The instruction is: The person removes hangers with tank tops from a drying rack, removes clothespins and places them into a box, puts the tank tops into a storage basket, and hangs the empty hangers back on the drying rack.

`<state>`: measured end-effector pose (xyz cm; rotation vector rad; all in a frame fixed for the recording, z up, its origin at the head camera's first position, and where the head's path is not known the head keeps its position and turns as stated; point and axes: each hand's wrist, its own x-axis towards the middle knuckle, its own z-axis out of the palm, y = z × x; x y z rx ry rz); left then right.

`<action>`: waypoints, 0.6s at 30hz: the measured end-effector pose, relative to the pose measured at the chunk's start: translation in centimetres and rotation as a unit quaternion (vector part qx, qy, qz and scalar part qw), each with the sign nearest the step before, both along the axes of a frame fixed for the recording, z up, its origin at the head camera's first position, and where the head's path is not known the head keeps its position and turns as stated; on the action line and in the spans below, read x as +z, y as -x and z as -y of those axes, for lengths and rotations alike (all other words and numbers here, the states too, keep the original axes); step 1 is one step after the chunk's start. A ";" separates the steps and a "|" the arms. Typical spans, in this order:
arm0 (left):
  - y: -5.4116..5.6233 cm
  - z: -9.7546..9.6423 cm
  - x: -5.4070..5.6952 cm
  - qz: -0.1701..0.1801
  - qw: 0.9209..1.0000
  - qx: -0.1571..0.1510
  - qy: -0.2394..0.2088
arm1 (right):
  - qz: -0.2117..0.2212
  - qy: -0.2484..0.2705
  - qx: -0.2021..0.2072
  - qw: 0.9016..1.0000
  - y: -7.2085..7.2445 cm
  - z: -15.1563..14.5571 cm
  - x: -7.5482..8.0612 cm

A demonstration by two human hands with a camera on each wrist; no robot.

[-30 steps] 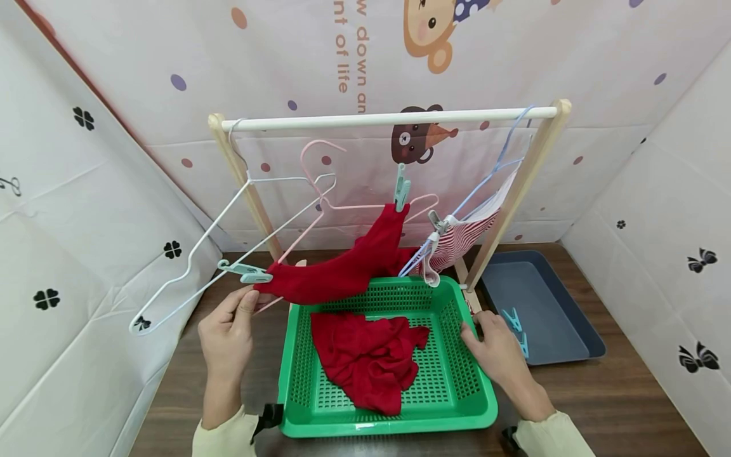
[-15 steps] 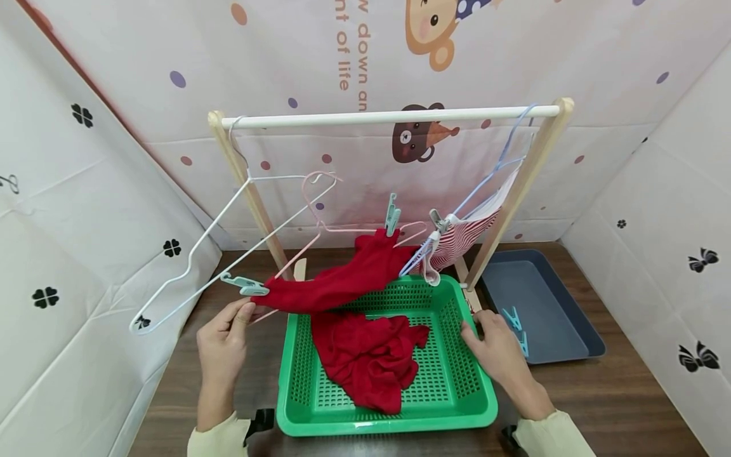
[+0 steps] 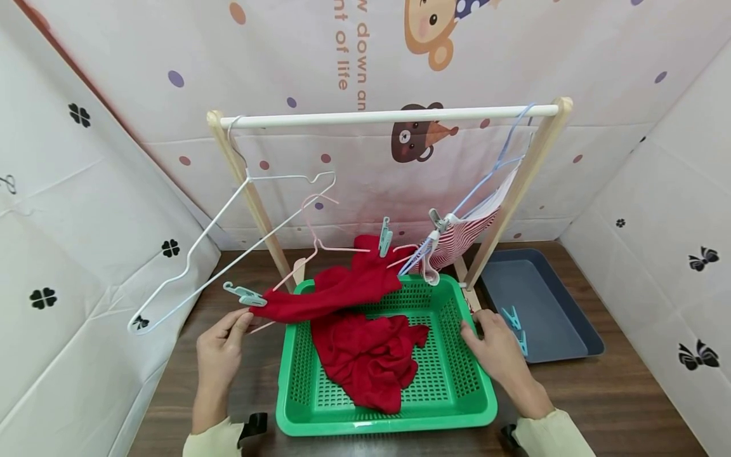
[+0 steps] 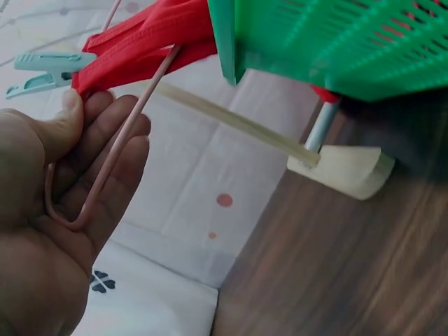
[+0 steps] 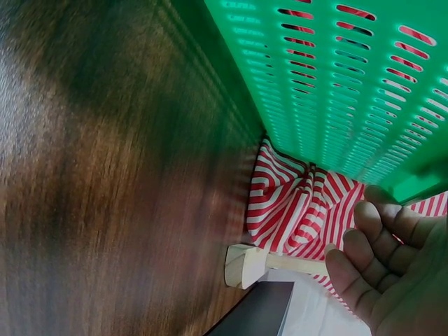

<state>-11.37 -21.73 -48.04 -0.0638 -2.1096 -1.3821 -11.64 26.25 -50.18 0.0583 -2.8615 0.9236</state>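
Note:
In the head view my left hand [image 3: 219, 343] pinches the left corner of a red garment [image 3: 337, 295] between thumb and fingers. The lower end of a pink hanger [image 4: 115, 150] lies across that palm. One mint clothespin [image 3: 245, 294] clips the garment close to my fingertips, and another clothespin [image 3: 385, 237] clips its right part to the hanger. The garment slopes over the back of a green basket [image 3: 388, 424], which holds a crumpled red cloth [image 3: 371, 362]. My right hand [image 3: 499, 349] rests at the basket's right rim, its fingers relaxed in the right wrist view.
A wooden rack with a white rod [image 3: 365, 119] stands behind. A white hanger [image 3: 211, 235] hangs at its left. At the right, a blue hanger [image 3: 505, 149] carries a red-striped cloth [image 3: 462, 241]. A dark grey tray [image 3: 548, 304] with blue clothespins [image 3: 514, 320] lies right.
The pink hanger and red garment have come down and tilted lower, the hook dropping most. My left hand has shifted slightly down and left with the corner. My right hand has stayed still.

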 end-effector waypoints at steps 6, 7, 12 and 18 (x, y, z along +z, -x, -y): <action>-0.4 1.2 -0.9 0.042 0.999 -0.015 -0.011 | -0.001 0.002 -0.001 1.000 0.0 0.0 0.0; -0.4 1.5 -1.0 0.046 0.999 -0.017 -0.014 | -0.002 0.003 -0.001 1.000 0.0 0.0 0.0; -0.4 2.4 -1.7 0.060 0.997 -0.038 -0.042 | -0.005 0.003 0.002 1.000 0.1 0.0 -0.1; 0.0 3.6 -2.6 0.068 0.995 -0.042 -0.051 | -0.003 0.006 0.003 1.000 0.1 -0.1 -0.2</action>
